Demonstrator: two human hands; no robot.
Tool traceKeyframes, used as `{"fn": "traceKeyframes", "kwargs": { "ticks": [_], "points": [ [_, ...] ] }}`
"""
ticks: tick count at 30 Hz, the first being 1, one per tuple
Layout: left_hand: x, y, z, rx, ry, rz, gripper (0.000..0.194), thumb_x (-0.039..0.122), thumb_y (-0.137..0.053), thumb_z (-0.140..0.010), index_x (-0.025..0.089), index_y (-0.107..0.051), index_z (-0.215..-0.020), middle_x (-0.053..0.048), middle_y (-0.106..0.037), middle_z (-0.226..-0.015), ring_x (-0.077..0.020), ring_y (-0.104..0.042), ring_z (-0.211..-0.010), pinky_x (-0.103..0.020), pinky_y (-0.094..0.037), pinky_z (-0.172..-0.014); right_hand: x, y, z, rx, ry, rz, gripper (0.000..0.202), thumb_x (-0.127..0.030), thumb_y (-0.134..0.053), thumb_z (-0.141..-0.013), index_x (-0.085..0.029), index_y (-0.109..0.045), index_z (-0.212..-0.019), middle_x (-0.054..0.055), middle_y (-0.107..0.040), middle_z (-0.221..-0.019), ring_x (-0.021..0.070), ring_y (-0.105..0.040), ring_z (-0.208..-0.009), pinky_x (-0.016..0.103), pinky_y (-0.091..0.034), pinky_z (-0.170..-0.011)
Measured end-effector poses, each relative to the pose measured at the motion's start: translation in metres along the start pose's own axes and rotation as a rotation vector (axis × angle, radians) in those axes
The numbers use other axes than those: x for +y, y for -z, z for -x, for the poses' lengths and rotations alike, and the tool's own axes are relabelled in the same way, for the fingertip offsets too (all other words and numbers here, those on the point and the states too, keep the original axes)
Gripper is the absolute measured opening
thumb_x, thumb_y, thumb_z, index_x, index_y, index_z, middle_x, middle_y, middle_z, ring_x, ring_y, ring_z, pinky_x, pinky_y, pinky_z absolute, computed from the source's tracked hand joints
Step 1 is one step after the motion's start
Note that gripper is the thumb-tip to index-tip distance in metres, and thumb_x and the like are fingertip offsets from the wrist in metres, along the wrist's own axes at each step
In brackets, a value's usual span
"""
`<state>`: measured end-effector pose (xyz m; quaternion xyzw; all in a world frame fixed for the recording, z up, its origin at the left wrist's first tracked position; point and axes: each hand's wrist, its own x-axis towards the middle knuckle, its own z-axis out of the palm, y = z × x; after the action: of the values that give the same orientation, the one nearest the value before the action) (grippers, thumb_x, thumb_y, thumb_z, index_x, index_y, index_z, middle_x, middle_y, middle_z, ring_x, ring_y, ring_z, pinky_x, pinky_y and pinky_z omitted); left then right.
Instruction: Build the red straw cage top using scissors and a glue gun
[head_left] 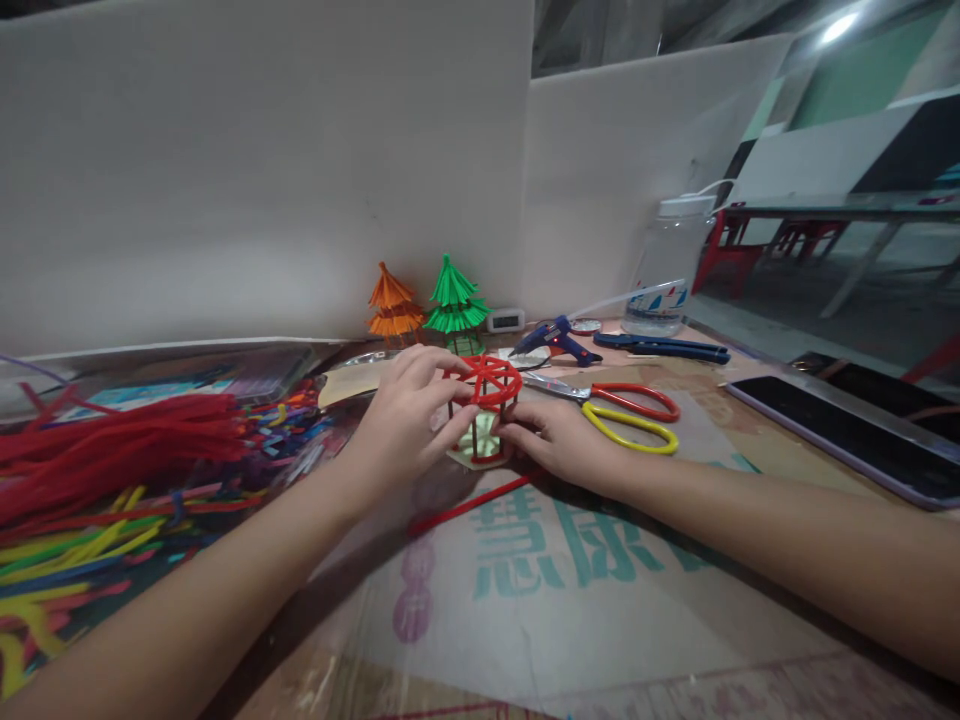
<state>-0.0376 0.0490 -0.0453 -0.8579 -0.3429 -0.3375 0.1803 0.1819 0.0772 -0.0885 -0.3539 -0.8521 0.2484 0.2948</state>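
A small pavilion frame (489, 383) stands on the table between my hands, with a spoked red pipe-cleaner ring on top, dark posts and a pale round base with a red rim. My left hand (405, 412) curls around its left side, fingers at the top ring and thumb lower down by a post. On the right, my right hand (562, 440) pinches low at a post near the base. Its fingertips are partly hidden behind the frame. In front of the base lies a loose red pipe cleaner (472, 505), running partly under my right hand.
Orange (394, 305) and green pavilion models (454, 300) stand by the white wall. Scissors (630, 415), a blue glue gun (559, 340), pliers (660, 347) and a water bottle (660, 270) are to the right, with a phone (855, 435). Pipe cleaners (127, 450) pile at left.
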Motion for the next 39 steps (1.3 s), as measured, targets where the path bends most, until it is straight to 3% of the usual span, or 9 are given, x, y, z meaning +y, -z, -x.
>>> {"fn": "traceKeyframes", "kwargs": {
  "ticks": [2, 4, 8, 11, 15, 22, 24, 28, 39],
  "points": [
    [-0.008, 0.006, -0.003, -0.022, -0.052, -0.018, 0.01, 0.028, -0.065, -0.092, 0.02, -0.071, -0.092, -0.01, -0.069, -0.112, -0.0269, -0.06, -0.109, -0.048, -0.044, -0.101, 0.002, 0.0, -0.001, -0.004, -0.004, -0.019, 0.02, -0.024, -0.053, -0.096, -0.018, -0.067, -0.083, 0.002, -0.069, -0.076, 0.0156, -0.061, -0.07, 0.027, -0.042, -0.066],
    [-0.012, 0.014, -0.007, -0.016, 0.0, 0.029, 0.015, 0.034, -0.071, -0.088, 0.021, -0.072, -0.096, -0.01, -0.068, -0.116, -0.0282, -0.059, -0.113, -0.048, -0.042, -0.104, 0.004, 0.0, -0.002, -0.007, 0.005, -0.03, 0.021, -0.024, -0.053, -0.096, -0.018, -0.066, -0.081, 0.001, -0.068, -0.074, 0.015, -0.06, -0.069, 0.026, -0.042, -0.066],
    [-0.005, 0.029, -0.012, 0.063, 0.416, 0.399, 0.027, 0.041, -0.061, -0.093, 0.022, -0.066, -0.112, -0.007, -0.07, -0.114, -0.0242, -0.064, -0.107, -0.039, -0.049, -0.095, 0.006, 0.0, -0.003, 0.011, 0.012, 0.005, 0.021, -0.025, -0.053, -0.096, -0.019, -0.064, -0.079, 0.001, -0.067, -0.076, 0.0153, -0.059, -0.07, 0.026, -0.041, -0.066],
    [0.001, 0.037, -0.015, 0.163, 0.632, 0.563, 0.018, 0.037, -0.059, -0.093, 0.021, -0.066, -0.099, -0.003, -0.07, -0.098, -0.0202, -0.065, -0.093, -0.031, -0.052, -0.083, 0.007, 0.001, -0.003, 0.054, -0.007, 0.05, 0.022, -0.025, -0.051, -0.097, -0.019, -0.062, -0.078, 0.003, -0.067, -0.079, 0.0165, -0.059, -0.074, 0.027, -0.04, -0.068],
    [0.002, 0.044, -0.016, 0.152, 0.608, 0.526, 0.013, 0.034, -0.062, -0.089, 0.022, -0.065, -0.086, -0.001, -0.067, -0.09, -0.018, -0.062, -0.084, -0.028, -0.049, -0.076, 0.01, 0.002, -0.006, 0.101, -0.042, 0.121, 0.022, -0.026, -0.048, -0.098, -0.019, -0.06, -0.081, 0.003, -0.066, -0.08, 0.0167, -0.057, -0.074, 0.028, -0.038, -0.067],
    [0.001, 0.046, -0.018, 0.05, 0.56, 0.459, 0.033, 0.041, -0.047, -0.097, 0.02, -0.066, -0.081, -0.002, -0.066, -0.08, -0.0176, -0.06, -0.075, -0.027, -0.047, -0.066, 0.015, 0.002, -0.008, 0.101, -0.034, 0.14, 0.021, -0.027, -0.048, -0.098, -0.019, -0.061, -0.084, 0.004, -0.067, -0.084, 0.0175, -0.058, -0.077, 0.028, -0.038, -0.068],
    [0.001, 0.045, -0.016, 0.005, 0.556, 0.45, 0.034, 0.045, -0.051, -0.096, 0.02, -0.068, -0.082, -0.002, -0.066, -0.078, -0.0165, -0.059, -0.072, -0.027, -0.045, -0.064, 0.016, 0.002, -0.008, 0.102, -0.027, 0.142, 0.02, -0.026, -0.048, -0.098, -0.019, -0.062, -0.086, 0.005, -0.068, -0.088, 0.0182, -0.059, -0.08, 0.028, -0.039, -0.07],
    [0.007, 0.043, -0.014, 0.001, 0.538, 0.451, 0.025, 0.044, -0.066, -0.089, 0.02, -0.071, -0.087, -0.002, -0.069, -0.083, -0.0168, -0.062, -0.078, -0.027, -0.047, -0.07, 0.017, 0.001, -0.008, 0.11, -0.015, 0.139, 0.02, -0.027, -0.048, -0.098, -0.019, -0.064, -0.089, 0.006, -0.069, -0.092, 0.019, -0.06, -0.084, 0.029, -0.04, -0.074],
    [0.01, 0.043, -0.013, -0.019, 0.449, 0.504, 0.021, 0.03, -0.056, -0.094, 0.025, -0.076, -0.098, -0.004, -0.074, -0.1, -0.0192, -0.069, -0.09, -0.033, -0.054, -0.084, 0.017, 0.001, -0.007, 0.105, -0.016, 0.104, 0.021, -0.029, -0.048, -0.099, -0.019, -0.063, -0.088, 0.005, -0.069, -0.088, 0.0179, -0.059, -0.079, 0.028, -0.039, -0.069]
  ]
}}
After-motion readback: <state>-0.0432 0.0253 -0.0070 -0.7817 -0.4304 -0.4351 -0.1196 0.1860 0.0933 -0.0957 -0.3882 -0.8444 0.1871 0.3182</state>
